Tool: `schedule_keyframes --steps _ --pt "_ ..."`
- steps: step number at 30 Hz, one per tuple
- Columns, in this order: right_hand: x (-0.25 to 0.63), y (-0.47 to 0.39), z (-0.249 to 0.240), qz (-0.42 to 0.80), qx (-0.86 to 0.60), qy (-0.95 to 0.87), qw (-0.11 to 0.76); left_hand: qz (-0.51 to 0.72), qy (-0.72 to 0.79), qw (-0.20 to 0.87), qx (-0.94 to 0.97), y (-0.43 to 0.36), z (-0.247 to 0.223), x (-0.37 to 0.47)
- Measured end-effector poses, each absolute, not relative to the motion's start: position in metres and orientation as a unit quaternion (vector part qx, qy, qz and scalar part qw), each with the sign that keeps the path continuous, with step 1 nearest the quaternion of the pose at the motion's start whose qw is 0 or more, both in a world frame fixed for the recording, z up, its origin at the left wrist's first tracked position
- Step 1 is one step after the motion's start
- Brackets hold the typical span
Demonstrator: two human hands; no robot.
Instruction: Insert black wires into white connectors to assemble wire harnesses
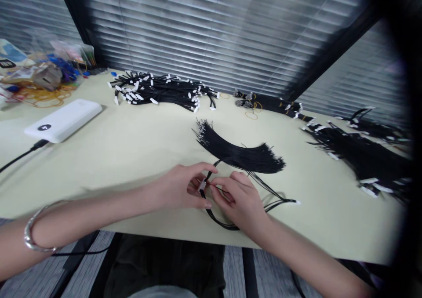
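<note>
My left hand (184,186) is curled around a small white connector (202,185) with black wires on it, holding it with the fingers. Just right of it, my right hand (239,197) pinches a thin black wire close to the connector. Black wires loop down from the connector and pass beneath my right hand. More wires run right to a white-tipped end (297,202) on the table. A curved bundle of loose black wires (240,153) lies just beyond both hands.
On the pale table (132,148), a white power bank (64,120) with a cable lies left. Behind are white-ended cables (158,89) and banded bundles (273,102). More black cables (369,153) lie right. Plastic bags and rubber bands (42,76) fill the back left.
</note>
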State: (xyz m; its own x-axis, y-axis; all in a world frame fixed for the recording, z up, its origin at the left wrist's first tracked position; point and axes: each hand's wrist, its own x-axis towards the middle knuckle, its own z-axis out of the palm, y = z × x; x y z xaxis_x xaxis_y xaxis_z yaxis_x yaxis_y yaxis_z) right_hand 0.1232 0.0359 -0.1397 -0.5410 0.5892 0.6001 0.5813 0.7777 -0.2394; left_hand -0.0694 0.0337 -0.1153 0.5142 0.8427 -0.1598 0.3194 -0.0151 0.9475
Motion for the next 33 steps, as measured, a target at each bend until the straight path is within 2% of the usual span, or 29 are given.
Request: schedule_keyframes --steps 7,23,33 --pt "0.121 0.035 -0.142 -0.059 -0.316 -0.885 0.337 0.253 0.410 0.556 0.677 0.031 -0.121 -0.070" --pt "0.120 0.041 -0.146 -0.077 -0.297 -0.895 0.325 0.248 0.409 0.556 0.679 0.032 -0.119 -0.069" --pt "0.136 0.046 -0.125 -0.240 -0.238 -0.919 0.203 0.260 0.403 0.529 0.701 0.035 -0.121 -0.067"
